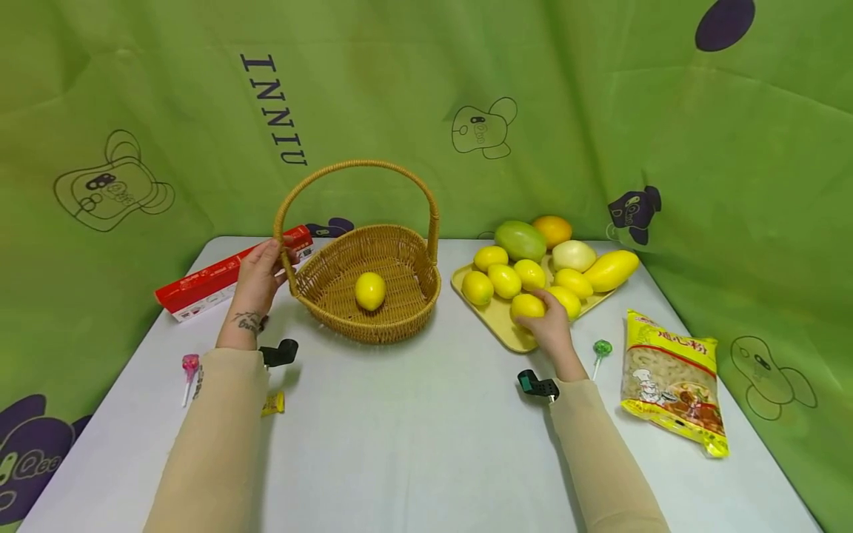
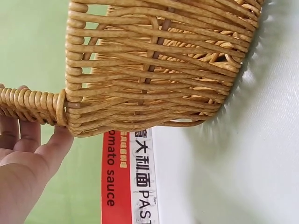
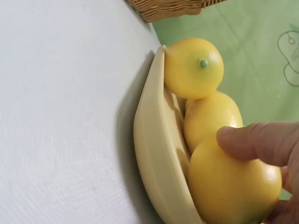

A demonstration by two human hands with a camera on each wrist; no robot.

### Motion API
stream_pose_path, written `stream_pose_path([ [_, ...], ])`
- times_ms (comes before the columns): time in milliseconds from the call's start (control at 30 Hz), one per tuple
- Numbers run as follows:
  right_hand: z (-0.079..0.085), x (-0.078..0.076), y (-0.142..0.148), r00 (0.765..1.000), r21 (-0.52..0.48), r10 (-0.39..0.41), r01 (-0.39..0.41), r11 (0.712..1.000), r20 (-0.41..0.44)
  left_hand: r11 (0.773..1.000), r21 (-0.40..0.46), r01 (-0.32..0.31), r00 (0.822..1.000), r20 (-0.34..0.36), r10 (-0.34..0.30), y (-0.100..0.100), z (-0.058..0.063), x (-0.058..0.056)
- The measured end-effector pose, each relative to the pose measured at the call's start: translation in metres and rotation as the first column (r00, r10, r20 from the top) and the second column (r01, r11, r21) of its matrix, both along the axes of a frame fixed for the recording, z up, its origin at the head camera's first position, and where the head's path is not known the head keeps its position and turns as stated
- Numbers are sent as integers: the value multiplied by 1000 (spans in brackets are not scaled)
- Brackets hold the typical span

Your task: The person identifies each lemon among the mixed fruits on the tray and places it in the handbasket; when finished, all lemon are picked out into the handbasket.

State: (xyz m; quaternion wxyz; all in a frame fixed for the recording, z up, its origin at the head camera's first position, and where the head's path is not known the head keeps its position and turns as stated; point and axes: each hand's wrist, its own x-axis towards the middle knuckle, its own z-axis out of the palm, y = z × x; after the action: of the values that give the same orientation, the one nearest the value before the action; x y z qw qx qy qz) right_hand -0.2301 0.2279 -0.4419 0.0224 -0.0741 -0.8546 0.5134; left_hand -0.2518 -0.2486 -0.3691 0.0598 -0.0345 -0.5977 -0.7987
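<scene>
On the left, my left hand holds the lower end of the handle of a wicker basket. One lemon lies inside the basket. Over the front of the yellow tray, my right hand grips a lemon. The right wrist view has the thumb on this lemon and fingertips on its far side. More lemons crowd the tray, with a green mango, an orange mango-like fruit, a pale round fruit and a long yellow fruit.
A red pasta box lies behind my left hand. Nearer are a pink lollipop and a small yellow packet. At right lie a green lollipop and a yellow food bag. Green cloth surrounds the table.
</scene>
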Motion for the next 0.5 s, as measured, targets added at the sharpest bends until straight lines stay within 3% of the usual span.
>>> stream_pose_path([
  [100,2,3,1,1000,-20,-19,19,1000,-17,1000,-26,5,1000,18,-5,1,1,0],
  [233,13,7,-5,995,-98,-21,11,995,-99,994,-113,-6,998,66,14,4,5,-4],
  [333,26,6,-16,988,-182,34,-62,981,-153,984,-177,-12,994,103,30,4,5,-4],
  [500,44,-3,-52,971,-339,153,-208,917,-182,989,-148,5,995,102,11,2,-1,-1],
])
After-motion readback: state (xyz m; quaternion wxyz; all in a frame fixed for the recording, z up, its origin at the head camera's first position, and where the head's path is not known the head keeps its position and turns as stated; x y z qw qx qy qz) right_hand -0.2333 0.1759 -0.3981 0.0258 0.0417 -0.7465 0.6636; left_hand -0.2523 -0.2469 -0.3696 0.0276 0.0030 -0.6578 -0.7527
